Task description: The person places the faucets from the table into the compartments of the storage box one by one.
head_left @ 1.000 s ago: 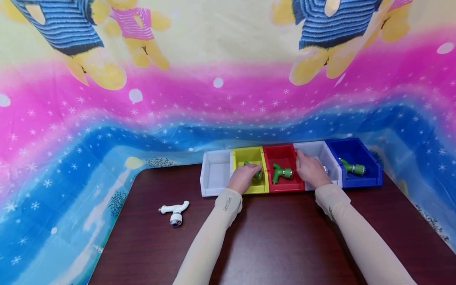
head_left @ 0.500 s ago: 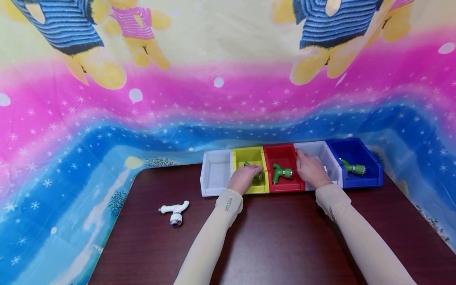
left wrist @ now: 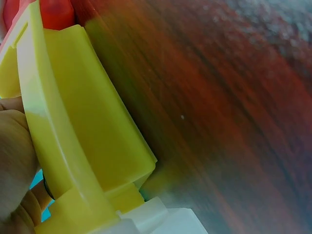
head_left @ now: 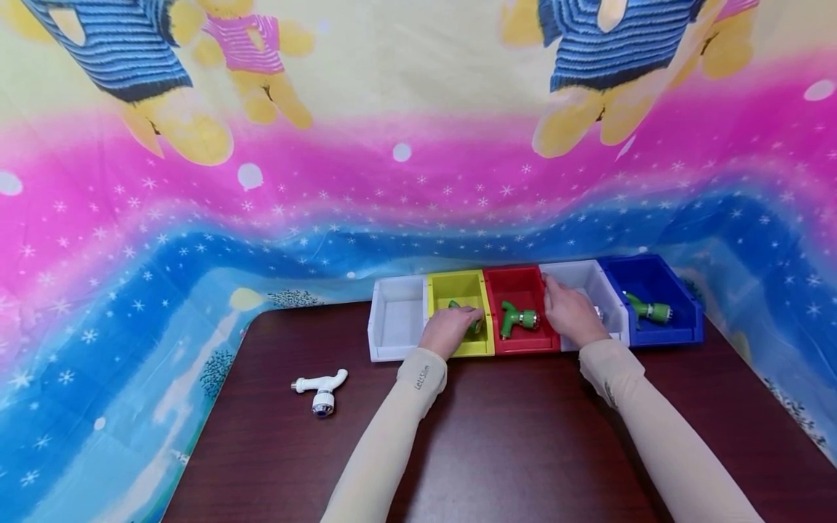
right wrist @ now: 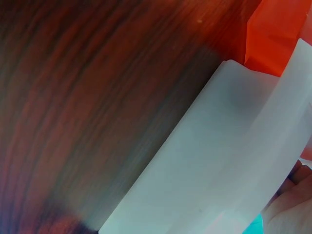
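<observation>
In the head view, my left hand (head_left: 450, 328) reaches into the yellow bin (head_left: 458, 277), its fingers curled over a green tap (head_left: 476, 325) that it partly covers. Past the yellow wall in the left wrist view, only part of that hand (left wrist: 17, 161) shows. My right hand (head_left: 574, 312) is inside the second white bin (head_left: 615, 316), its fingertips near the wall shared with the red bin (head_left: 510, 272). Beside it shows a small part of a white, shiny fitting (head_left: 598, 312). Curled fingers (right wrist: 295, 170) appear in the right wrist view, but what lies under them is hidden.
Another green tap (head_left: 519, 318) lies in the red bin, and one more green tap (head_left: 650, 309) in the blue bin (head_left: 683, 330). At the row's left end stands a white bin (head_left: 399, 312). A white tap (head_left: 322, 391) lies on the brown table (head_left: 510, 443). A printed cloth (head_left: 392, 196) hangs behind.
</observation>
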Action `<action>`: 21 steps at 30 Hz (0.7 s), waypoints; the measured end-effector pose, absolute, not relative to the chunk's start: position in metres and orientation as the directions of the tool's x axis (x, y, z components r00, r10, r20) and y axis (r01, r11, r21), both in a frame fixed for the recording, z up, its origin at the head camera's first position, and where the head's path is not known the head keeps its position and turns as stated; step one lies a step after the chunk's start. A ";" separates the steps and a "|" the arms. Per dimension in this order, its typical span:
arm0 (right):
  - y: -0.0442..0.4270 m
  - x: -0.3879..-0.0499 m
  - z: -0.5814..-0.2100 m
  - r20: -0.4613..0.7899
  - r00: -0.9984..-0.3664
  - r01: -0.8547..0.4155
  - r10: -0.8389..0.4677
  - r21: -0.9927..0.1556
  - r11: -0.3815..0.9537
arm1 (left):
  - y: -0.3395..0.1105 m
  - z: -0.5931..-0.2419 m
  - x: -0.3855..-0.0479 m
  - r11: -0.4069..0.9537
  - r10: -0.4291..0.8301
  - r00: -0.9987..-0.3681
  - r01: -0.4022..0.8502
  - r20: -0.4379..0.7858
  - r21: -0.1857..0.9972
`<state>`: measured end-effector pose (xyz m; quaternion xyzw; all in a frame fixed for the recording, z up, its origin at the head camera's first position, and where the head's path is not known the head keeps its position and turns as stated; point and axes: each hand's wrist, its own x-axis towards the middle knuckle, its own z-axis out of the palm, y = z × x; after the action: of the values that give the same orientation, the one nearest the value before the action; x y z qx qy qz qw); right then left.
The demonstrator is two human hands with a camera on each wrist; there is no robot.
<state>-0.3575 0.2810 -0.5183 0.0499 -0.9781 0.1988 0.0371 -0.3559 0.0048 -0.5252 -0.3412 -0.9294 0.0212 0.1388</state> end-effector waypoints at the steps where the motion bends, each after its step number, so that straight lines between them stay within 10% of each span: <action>1: 0.281 -0.357 -0.518 0.099 -0.991 -0.116 -0.084 -0.385 0.916 | 0.005 -0.526 -0.356 0.766 0.641 -0.728 0.629 0.242 -0.135; 21: 0.281 -0.357 -0.519 0.098 -0.992 -0.112 -0.080 -0.389 0.914 | 0.007 -0.524 -0.355 0.761 0.649 -0.736 0.620 0.192 -0.191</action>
<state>-0.3565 0.2808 -0.5189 0.0493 -0.9776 0.2009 0.0398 -0.3546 0.0065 -0.5243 -0.3412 -0.9300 0.0572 0.1240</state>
